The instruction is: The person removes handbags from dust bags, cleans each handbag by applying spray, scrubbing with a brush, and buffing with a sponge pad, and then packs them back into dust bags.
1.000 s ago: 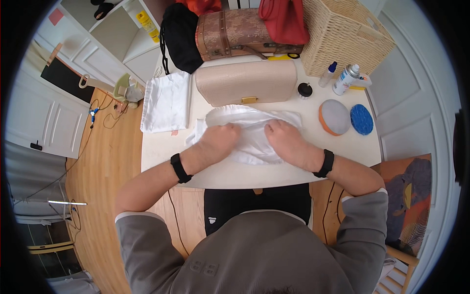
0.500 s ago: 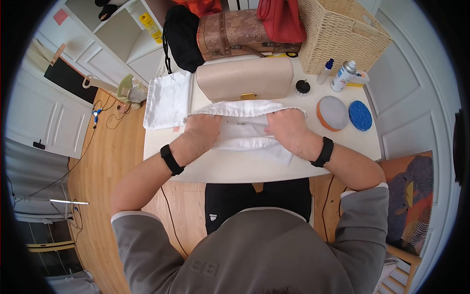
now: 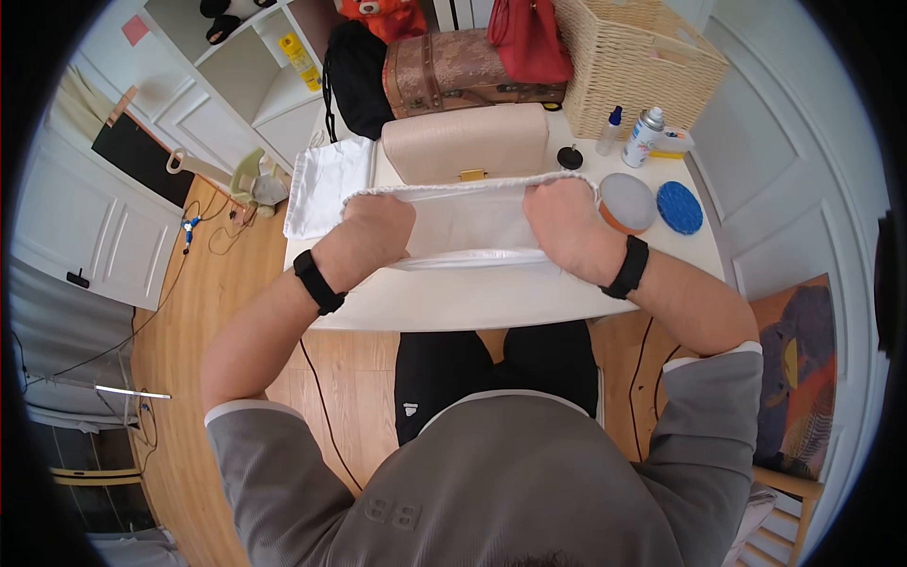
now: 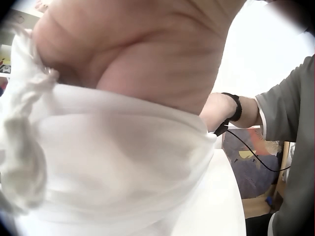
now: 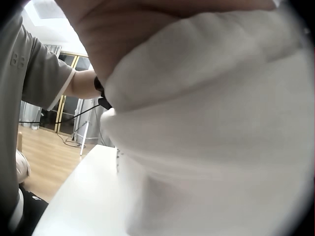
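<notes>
A white cloth drawstring bag (image 3: 470, 219) is stretched wide between both hands, its mouth spread and its inside showing in the head view. My left hand (image 3: 376, 230) grips the bag's left side at the gathered edge; in the left wrist view the cord (image 4: 24, 147) hangs beside it. My right hand (image 3: 573, 227) grips the opposite side of the mouth. The cloth hides most of the fingers in both wrist views. Just behind the bag stands a beige handbag (image 3: 463, 142) with a gold clasp.
A folded white cloth bag (image 3: 329, 189) lies to the left. On the right are an orange-and-grey round pad (image 3: 627, 200), a blue disc (image 3: 679, 208), a spray can (image 3: 642, 138) and a small bottle (image 3: 609, 130). A wicker basket (image 3: 633, 71) and brown case (image 3: 472, 71) stand behind.
The crumpled white bag has been lifted and its mouth pulled wide. My hands have moved apart, the left one farther left and the right one slightly right.
</notes>
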Demonstrator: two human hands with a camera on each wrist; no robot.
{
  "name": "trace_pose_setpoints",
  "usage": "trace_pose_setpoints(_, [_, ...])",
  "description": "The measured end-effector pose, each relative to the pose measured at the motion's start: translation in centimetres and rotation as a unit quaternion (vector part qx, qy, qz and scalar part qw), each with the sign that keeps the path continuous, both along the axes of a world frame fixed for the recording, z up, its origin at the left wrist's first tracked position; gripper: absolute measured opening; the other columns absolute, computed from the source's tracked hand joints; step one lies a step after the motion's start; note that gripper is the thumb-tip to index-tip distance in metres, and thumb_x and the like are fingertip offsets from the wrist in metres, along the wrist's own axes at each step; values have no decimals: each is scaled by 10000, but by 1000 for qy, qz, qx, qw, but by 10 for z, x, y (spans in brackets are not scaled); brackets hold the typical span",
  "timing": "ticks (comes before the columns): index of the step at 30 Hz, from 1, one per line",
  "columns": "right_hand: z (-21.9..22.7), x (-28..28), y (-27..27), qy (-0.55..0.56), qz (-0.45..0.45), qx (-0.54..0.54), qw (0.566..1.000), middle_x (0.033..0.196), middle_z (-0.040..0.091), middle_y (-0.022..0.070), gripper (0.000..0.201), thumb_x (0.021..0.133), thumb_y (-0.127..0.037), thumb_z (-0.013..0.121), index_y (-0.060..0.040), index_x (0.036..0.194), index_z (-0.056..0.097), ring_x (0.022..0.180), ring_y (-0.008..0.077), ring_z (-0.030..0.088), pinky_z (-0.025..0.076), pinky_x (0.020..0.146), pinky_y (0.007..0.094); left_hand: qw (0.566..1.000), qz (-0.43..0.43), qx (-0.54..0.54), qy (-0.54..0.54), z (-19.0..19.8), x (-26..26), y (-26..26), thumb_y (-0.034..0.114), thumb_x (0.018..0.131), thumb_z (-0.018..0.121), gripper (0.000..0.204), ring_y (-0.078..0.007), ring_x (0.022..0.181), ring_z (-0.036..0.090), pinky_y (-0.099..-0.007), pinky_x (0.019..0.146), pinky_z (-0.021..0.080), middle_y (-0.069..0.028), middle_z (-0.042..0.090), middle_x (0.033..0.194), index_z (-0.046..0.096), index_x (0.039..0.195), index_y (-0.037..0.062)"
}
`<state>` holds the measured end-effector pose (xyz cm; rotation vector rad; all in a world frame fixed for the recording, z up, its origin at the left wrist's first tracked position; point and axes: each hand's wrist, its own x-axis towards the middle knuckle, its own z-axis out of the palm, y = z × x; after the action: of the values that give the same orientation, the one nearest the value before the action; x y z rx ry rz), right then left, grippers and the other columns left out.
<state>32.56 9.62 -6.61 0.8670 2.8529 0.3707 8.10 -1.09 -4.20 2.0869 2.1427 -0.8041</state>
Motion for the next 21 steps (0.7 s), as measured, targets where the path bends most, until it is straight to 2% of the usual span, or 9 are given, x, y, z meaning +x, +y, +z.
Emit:
trace_pose_setpoints(1, [-1,0,-2,1,-2,4,1000,902,800,95,220,816,-108,735,-76,1022,808,872,238,791,599,643,388,1000,-1,8,-1,3,3,-2,407,774,884,490,-382,925,787,-526,799,629,-209,788,960,780,1031,4])
trace_pose_setpoints(3, [-7,-2,-4,-23,-43,113,992,986,786,74,401,861,-127,722,-65,1254,678,896,244,786,597,659,412,1000,-10,21,13,4,9,-5,384,767,879,475,-390,926,786,-535,798,628,-209,788,954,779,1032,2])
trace_pose_setpoints(5, [-7,-4,-7,-36,-49,95,994,1032,783,73,443,869,-132,723,-62,1300,647,933,242,783,599,671,416,999,-17,33,25,4,15,-6,360,761,873,461,-398,926,785,-544,797,626,-210,789,947,779,1032,0])
trace_pose_setpoints(7, [-8,-6,-10,-51,-54,77,994,1077,780,72,486,878,-136,725,-60,1346,616,969,240,779,602,682,421,999,26,-38,22,-1,20,-4,273,842,827,426,-379,1103,756,-542,953,590,-202,775,1194,777,1179,16])
trace_pose_setpoints(11, [-33,-7,1,-118,-14,52,992,1114,781,81,525,868,-125,729,-36,1372,613,991,248,777,601,689,425,998,5,-70,-2,-49,7,9,229,852,787,384,-375,1101,757,-540,942,594,-206,767,1222,772,1163,4])
trace_pose_setpoints(13, [-45,-2,16,-127,23,46,991,1161,779,88,582,851,-125,746,-17,1404,599,998,250,776,594,679,423,999,-20,-19,-17,-65,4,11,287,799,833,461,-356,1011,775,-511,849,618,-181,785,1103,718,1156,20])
trace_pose_setpoints(18, [-53,5,33,-66,137,-32,988,957,789,94,128,822,-79,694,-86,897,798,970,281,776,598,710,430,986,-137,17,-97,-78,7,15,265,800,857,440,-323,1040,751,-473,861,610,-105,757,1055,701,1159,65])
trace_pose_setpoints(19, [-56,6,36,-68,140,-35,987,957,789,94,128,822,-79,694,-86,897,798,970,281,776,598,710,430,975,-183,38,-117,-79,8,15,259,789,870,398,-309,1038,740,-455,879,601,-84,742,1026,720,1111,80])
trace_pose_setpoints(21, [-59,8,42,62,278,2,959,886,772,127,69,799,-106,712,-84,805,777,933,324,768,600,726,456,965,-234,47,-105,-76,8,19,259,765,880,371,-297,1029,728,-440,902,587,-79,732,1020,730,1056,83])
